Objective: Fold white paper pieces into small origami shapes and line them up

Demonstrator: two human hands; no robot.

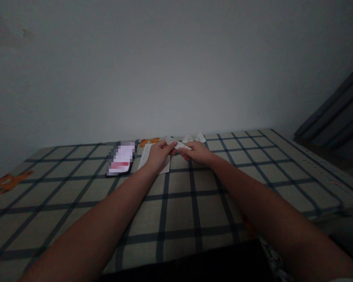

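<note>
Far left, an orange bear-like figure (17, 180) showed on the checked tabletop (179, 211), seemingly printed. Next came a phone (122, 156), lit, its screen content blurred out. Beside it a flat white sheet (164, 168) was partly hidden by the left hand (161, 153). That hand was closed, thumb over fingers, gripping the left part of a small folded white paper (179, 145). The paper was between both hands; whether it touched the tabletop, could not tell. Its long axis slanted, left end closer to the wall (176, 70) than the right. Neither hand was nearer, as both touched it: it lay just right of the left palm and just left of the right hand (199, 152), which pinched its right end. Behind that hand sat two small white pieces (200, 137). Far right, dark fabric (338, 103) hung at a slant
</note>
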